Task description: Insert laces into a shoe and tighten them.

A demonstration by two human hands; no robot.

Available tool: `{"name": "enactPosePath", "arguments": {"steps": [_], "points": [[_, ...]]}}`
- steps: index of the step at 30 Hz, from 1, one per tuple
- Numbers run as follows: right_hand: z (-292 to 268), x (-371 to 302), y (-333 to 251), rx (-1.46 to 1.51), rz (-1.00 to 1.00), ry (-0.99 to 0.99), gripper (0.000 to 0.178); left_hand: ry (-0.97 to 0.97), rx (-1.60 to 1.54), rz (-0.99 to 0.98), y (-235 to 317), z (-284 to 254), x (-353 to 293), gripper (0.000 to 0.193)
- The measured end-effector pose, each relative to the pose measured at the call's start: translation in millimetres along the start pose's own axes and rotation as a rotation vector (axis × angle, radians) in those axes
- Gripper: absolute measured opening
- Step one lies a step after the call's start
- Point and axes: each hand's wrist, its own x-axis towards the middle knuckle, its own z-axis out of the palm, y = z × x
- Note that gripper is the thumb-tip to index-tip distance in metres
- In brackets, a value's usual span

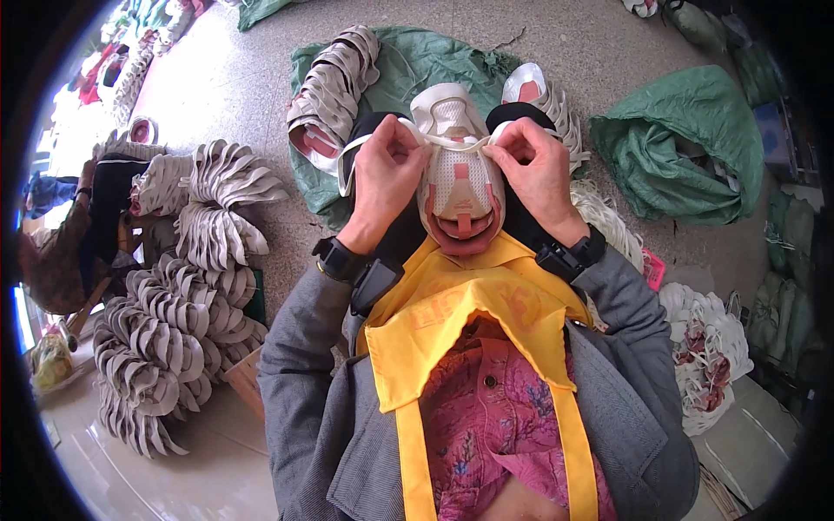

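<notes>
A white shoe upper [460, 187] with pink trim rests between my knees, its tongue end pointing away and its pink-edged heel toward me. A pale shoelace [447, 140] runs across its throat. My left hand [387, 174] pinches the lace at the left of the upper, thumb against forefinger. On the other side, my right hand [534, 178] pinches the lace in the same way. The stretch between the two hands looks fairly taut. Part of the lace hangs in a loop beside my left wrist. A yellow apron [417, 347] covers my lap just below the heel.
Nested shoe uppers [165, 339] are heaped at the left. Another stack of uppers [334, 95] lies on a green sack [426, 56] ahead. A bunched green sack [682, 143] and bundled white laces [708, 347] are at the right. Another person [65, 243] sits at the far left.
</notes>
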Motion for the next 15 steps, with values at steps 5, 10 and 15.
{"name": "enactPosePath", "arguments": {"steps": [5, 10, 15], "points": [[-4, 0, -4, -0.219, -0.292, 0.004, 0.013, 0.118, 0.145, 0.122, 22, 3, -12, 0.022], [-9, -7, -24, -0.233, -0.255, -0.132, 0.032, 0.110, 0.227, 0.232, 22, 5, -15, 0.016], [-7, -7, -30, -0.313, -0.143, -0.184, 0.022, 0.078, 0.265, 0.314, 20, 5, -18, 0.016]]}}
